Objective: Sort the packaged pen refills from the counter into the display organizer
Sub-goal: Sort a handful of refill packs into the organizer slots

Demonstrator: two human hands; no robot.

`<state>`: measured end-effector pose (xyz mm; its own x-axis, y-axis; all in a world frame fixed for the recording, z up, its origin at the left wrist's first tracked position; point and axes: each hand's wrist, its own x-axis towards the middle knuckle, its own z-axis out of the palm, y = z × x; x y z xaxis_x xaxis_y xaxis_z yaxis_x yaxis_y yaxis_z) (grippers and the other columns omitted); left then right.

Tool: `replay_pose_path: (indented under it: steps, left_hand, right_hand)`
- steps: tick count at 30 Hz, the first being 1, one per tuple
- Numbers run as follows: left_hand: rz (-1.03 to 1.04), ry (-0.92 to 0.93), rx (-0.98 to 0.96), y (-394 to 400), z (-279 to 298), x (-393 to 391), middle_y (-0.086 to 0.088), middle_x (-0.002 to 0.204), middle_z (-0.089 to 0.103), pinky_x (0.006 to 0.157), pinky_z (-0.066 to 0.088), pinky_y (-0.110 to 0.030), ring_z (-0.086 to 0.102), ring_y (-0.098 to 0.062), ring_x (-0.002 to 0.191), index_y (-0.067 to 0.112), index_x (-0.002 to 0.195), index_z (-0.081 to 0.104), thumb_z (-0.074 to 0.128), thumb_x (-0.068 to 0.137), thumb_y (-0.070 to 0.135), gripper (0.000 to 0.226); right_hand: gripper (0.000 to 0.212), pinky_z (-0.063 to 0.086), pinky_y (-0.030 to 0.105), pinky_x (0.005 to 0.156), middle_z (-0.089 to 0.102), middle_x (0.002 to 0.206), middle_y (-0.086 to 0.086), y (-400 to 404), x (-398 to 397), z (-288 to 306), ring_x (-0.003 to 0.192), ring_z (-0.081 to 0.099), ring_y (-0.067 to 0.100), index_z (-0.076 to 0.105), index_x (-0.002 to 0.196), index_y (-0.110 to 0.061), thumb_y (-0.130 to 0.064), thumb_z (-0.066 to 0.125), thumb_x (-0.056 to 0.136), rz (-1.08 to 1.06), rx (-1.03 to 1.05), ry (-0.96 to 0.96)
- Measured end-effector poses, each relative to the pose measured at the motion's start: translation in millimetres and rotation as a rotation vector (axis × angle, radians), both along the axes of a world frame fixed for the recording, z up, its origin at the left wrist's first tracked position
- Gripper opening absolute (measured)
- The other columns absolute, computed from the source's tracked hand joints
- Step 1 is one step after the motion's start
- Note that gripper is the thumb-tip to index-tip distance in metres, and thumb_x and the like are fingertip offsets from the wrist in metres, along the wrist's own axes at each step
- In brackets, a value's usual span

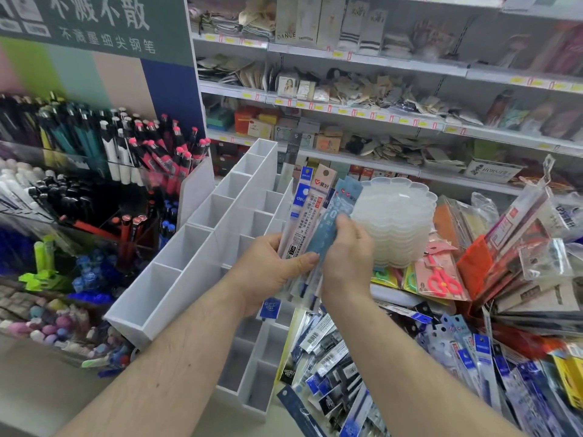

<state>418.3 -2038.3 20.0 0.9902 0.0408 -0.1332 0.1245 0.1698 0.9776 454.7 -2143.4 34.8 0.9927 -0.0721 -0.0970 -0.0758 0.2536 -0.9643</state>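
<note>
The left hand (268, 272) grips a fanned bundle of long, flat packaged pen refills (303, 216), with its thumb lying across their lower part. The right hand (347, 257) pinches one pale blue translucent refill packet (328, 234) at the right side of this bundle. Both hands are just to the right of the white plastic display organizer with square compartments (202, 234). One dark refill packet (291, 156) stands upright in a far compartment. Many blue and white refill packets (331, 367) lie on the counter, near and right.

Your left hand (271, 272) held fanned refill packs (303, 212); your right hand (347, 257) pinched a blue pack (328, 231) above the white organizer (202, 234).
</note>
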Motion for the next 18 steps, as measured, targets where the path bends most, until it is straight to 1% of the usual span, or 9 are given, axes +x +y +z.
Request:
replay_pose_path:
  steps: [2,4,5,7,9,12,15,17,18]
  left_hand:
    - [-0.019,-0.001,-0.002,0,2,-2,0.000,0.083,0.077,0.063,0.058,-0.026,0.074,-0.016,0.077,0.017,0.094,0.068,0.070,0.081,0.014,0.014]
    - [-0.018,-0.011,0.015,0,5,-2,0.000,0.086,0.077,0.067,0.059,-0.028,0.073,-0.017,0.080,0.017,0.097,0.068,0.068,0.074,0.027,0.025]
    - [0.001,-0.017,0.025,-1,6,-2,0.001,0.084,0.076,0.066,0.058,-0.028,0.072,-0.015,0.076,0.017,0.099,0.068,0.067,0.073,0.031,0.030]
    - [0.088,-0.030,0.016,0,8,-1,0.002,0.081,0.075,0.053,0.053,-0.025,0.066,-0.010,0.062,0.015,0.102,0.065,0.064,0.081,0.032,0.027]
    - [0.175,-0.045,-0.035,2,10,0,-0.001,0.082,0.075,0.048,0.048,-0.023,0.067,-0.012,0.058,0.014,0.104,0.062,0.059,0.092,0.024,0.016]
    - [0.237,-0.104,-0.053,4,10,0,-0.002,0.077,0.073,0.047,0.046,-0.022,0.067,-0.015,0.058,0.016,0.103,0.060,0.056,0.096,0.021,0.010]
    - [0.334,-0.133,-0.054,4,10,3,0.001,0.067,0.069,0.046,0.044,-0.021,0.060,-0.012,0.052,0.016,0.099,0.060,0.055,0.097,0.020,0.006]
    - [0.379,-0.146,-0.053,4,10,4,0.003,0.062,0.064,0.046,0.044,-0.022,0.055,-0.011,0.049,0.015,0.096,0.060,0.056,0.097,0.021,0.007]
    - [0.393,-0.148,-0.061,3,10,4,0.004,0.060,0.061,0.045,0.044,-0.022,0.053,-0.011,0.047,0.014,0.096,0.060,0.056,0.097,0.022,0.009]
  right_hand:
    - [0.030,0.059,0.044,0.071,0.072,0.078,0.005,-1,2,-2,0.077,0.069,0.022,0.065,0.076,-0.014,-0.023,0.052,0.102,0.039,-0.049,0.000]
    - [0.027,0.058,0.038,0.070,0.071,0.077,0.003,-7,4,1,0.075,0.068,0.019,0.065,0.079,-0.012,-0.022,0.055,0.102,0.065,-0.038,0.017]
    - [0.025,0.057,0.038,0.072,0.068,0.076,0.002,-11,5,4,0.075,0.066,0.019,0.064,0.081,-0.011,-0.021,0.055,0.101,0.060,0.002,0.044]
    - [0.022,0.053,0.038,0.075,0.063,0.076,0.000,-24,10,9,0.077,0.062,0.020,0.062,0.083,-0.012,-0.024,0.056,0.101,0.003,0.072,0.121]
    - [0.023,0.048,0.034,0.069,0.061,0.070,-0.004,-40,17,10,0.067,0.055,0.013,0.060,0.081,-0.015,-0.026,0.056,0.101,-0.077,0.073,0.140]
    - [0.025,0.042,0.028,0.055,0.058,0.055,-0.009,-59,24,6,0.041,0.043,0.004,0.062,0.078,-0.016,-0.027,0.058,0.100,-0.136,-0.018,0.107]
    - [0.021,0.048,0.030,0.057,0.062,0.061,-0.004,-66,29,1,0.040,0.050,0.004,0.063,0.081,-0.016,-0.026,0.059,0.100,-0.135,-0.103,0.091]
    - [0.017,0.054,0.032,0.059,0.067,0.062,-0.003,-61,31,0,0.045,0.058,0.006,0.064,0.084,-0.016,-0.025,0.061,0.099,-0.065,-0.194,0.092]
    - [0.015,0.056,0.030,0.057,0.070,0.065,-0.002,-56,30,1,0.047,0.061,0.007,0.064,0.086,-0.016,-0.024,0.061,0.098,-0.016,-0.232,0.095]
